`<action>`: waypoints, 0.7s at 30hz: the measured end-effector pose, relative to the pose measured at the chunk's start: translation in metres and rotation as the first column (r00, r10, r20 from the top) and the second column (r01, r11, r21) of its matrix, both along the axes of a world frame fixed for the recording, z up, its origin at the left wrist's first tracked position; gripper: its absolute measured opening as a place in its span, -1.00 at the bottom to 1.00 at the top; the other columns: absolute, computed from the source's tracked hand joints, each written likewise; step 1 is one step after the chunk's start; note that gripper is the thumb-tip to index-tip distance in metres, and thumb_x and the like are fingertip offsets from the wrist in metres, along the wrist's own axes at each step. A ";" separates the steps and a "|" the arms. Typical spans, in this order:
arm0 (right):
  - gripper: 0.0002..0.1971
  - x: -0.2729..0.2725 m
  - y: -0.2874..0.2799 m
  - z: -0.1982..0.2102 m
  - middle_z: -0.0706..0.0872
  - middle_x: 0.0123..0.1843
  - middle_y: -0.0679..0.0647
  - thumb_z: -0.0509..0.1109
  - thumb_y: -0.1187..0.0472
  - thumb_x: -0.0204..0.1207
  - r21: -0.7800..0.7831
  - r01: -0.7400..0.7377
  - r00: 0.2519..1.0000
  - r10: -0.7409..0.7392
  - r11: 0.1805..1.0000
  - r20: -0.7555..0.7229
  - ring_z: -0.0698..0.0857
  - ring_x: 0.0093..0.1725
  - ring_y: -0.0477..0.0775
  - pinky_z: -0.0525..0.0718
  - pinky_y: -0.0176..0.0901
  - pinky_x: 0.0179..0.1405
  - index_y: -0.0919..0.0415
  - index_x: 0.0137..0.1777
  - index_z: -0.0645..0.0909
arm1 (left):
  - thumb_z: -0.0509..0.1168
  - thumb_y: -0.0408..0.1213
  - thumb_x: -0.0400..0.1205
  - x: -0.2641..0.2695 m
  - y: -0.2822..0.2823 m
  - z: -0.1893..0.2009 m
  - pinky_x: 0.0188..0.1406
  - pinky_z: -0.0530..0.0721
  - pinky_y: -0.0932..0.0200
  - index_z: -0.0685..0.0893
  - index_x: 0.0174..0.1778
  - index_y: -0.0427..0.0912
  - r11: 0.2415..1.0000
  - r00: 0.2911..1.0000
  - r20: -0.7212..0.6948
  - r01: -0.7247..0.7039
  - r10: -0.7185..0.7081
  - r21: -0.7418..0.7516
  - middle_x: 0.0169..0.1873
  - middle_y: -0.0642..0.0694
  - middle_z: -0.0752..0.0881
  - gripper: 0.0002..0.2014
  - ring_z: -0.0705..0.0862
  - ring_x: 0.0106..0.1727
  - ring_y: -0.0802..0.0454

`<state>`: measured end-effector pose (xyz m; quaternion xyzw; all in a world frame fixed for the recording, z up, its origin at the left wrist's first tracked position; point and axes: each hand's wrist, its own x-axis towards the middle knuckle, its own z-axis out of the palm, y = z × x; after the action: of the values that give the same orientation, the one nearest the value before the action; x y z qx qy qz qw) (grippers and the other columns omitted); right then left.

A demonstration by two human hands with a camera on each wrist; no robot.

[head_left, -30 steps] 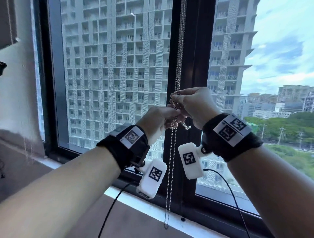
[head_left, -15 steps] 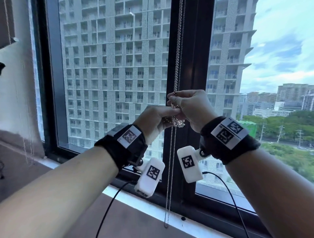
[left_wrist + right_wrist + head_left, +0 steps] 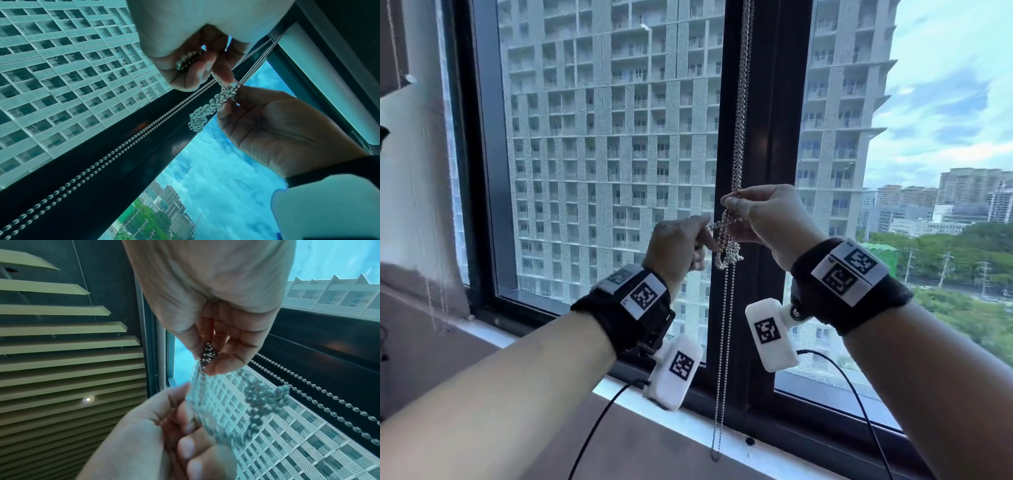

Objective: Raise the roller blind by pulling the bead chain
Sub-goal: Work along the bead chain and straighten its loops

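A silver bead chain [image 3: 739, 130] hangs down the dark window mullion [image 3: 767, 102]. At chest height it is bunched into a tangled clump [image 3: 727, 255]; below, a long loop [image 3: 722, 342] drops to the sill. My right hand [image 3: 729, 202] pinches the chain just above the clump. My left hand [image 3: 707, 233] pinches a strand pulled out sideways to the left. The left wrist view shows my left hand [image 3: 197, 65] on the beads and the right hand [image 3: 230, 97] on the clump [image 3: 199, 120]. The right wrist view shows my right hand [image 3: 207, 363] pinching, with the left hand [image 3: 185, 402] below. No blind fabric covers the glass.
The white sill [image 3: 688, 421] runs under the window, with a brown surface [image 3: 482, 342] at the lower left. A wall [image 3: 414, 171] stands at the left. A slatted ceiling [image 3: 61, 345] shows overhead. Black cables [image 3: 599, 425] trail from both wrist cameras.
My left hand has drawn away to the left of the right hand, stretching a strand between them. The clump now hangs loose under the right hand's fingers.
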<state>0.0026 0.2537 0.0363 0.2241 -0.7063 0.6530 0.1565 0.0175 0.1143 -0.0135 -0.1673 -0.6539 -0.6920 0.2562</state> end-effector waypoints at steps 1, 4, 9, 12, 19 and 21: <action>-0.85 -0.001 0.000 -0.001 0.74 -0.24 0.19 0.48 0.29 0.57 0.023 0.007 1.000 -0.007 1.000 -0.009 0.69 -0.44 0.03 0.79 -0.03 -0.29 0.40 0.01 0.74 | 0.29 -0.23 0.63 -0.001 0.000 -0.003 -0.63 0.33 0.21 0.53 -0.58 -0.10 1.000 1.000 0.014 -0.024 0.024 0.003 -0.70 0.06 0.46 -0.60 0.33 -0.64 0.07; -0.84 -0.004 0.001 -0.006 0.66 -0.36 0.13 0.46 0.28 0.58 0.120 0.020 0.999 -0.017 0.993 -0.027 0.57 -0.49 -0.04 0.65 -0.15 -0.44 0.42 -0.08 0.75 | 0.37 -0.21 0.58 -0.006 -0.003 -0.011 -0.67 0.26 0.21 0.46 -0.57 -0.04 0.995 0.995 0.050 -0.088 0.090 -0.044 -0.67 0.05 0.41 -0.62 0.26 -0.63 0.04; -0.79 -0.009 0.002 -0.018 0.67 -0.34 0.18 0.47 0.25 0.57 0.214 0.062 0.996 -0.047 0.975 -0.074 0.59 -0.37 0.07 0.69 -0.05 -0.29 0.42 -0.18 0.74 | 0.39 -0.12 0.57 -0.008 -0.006 -0.033 -0.68 0.16 0.22 0.57 -0.10 -0.17 0.997 0.998 0.061 0.003 0.001 -0.076 -0.65 0.03 0.38 -0.79 0.19 -0.67 0.08; -0.76 -0.012 0.006 -0.023 0.68 -0.35 0.17 0.49 0.21 0.56 0.253 0.085 0.994 -0.065 0.964 -0.089 0.59 -0.34 0.07 0.66 -0.02 -0.24 0.35 -0.28 0.73 | 0.35 -0.11 0.59 -0.007 -0.005 -0.051 -0.65 0.14 0.15 0.69 -0.07 -0.23 0.990 0.998 0.055 0.018 -0.011 -0.138 -0.63 0.00 0.37 -0.77 0.18 -0.64 0.08; -0.65 -0.016 0.011 -0.032 0.56 -0.50 0.05 0.50 0.09 0.55 0.342 0.182 0.978 -0.133 0.922 -0.162 0.49 -0.49 -0.01 0.47 -0.31 -0.54 0.15 -0.46 0.62 | 0.17 -0.42 0.69 -0.007 0.003 -0.078 -0.56 0.57 0.26 0.58 -0.23 -0.33 0.962 0.995 0.102 0.021 0.008 -0.274 -0.45 -0.16 0.57 -0.81 0.53 -0.59 0.17; -0.65 -0.018 0.012 -0.035 0.57 -0.49 0.07 0.50 0.09 0.55 0.332 0.184 0.977 -0.134 0.925 -0.168 0.50 -0.48 0.01 0.50 -0.28 -0.49 0.16 -0.45 0.63 | 0.12 -0.45 0.71 -0.007 0.004 -0.087 -0.60 0.49 0.25 0.56 -0.25 -0.31 0.963 0.991 0.131 0.048 -0.014 -0.265 -0.44 -0.16 0.55 -0.78 0.48 -0.59 0.17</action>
<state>-0.0154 0.2659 0.0008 0.2362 -0.8129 0.4860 0.2172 0.0101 0.1188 -0.1005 -0.1659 -0.7537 -0.6106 0.1780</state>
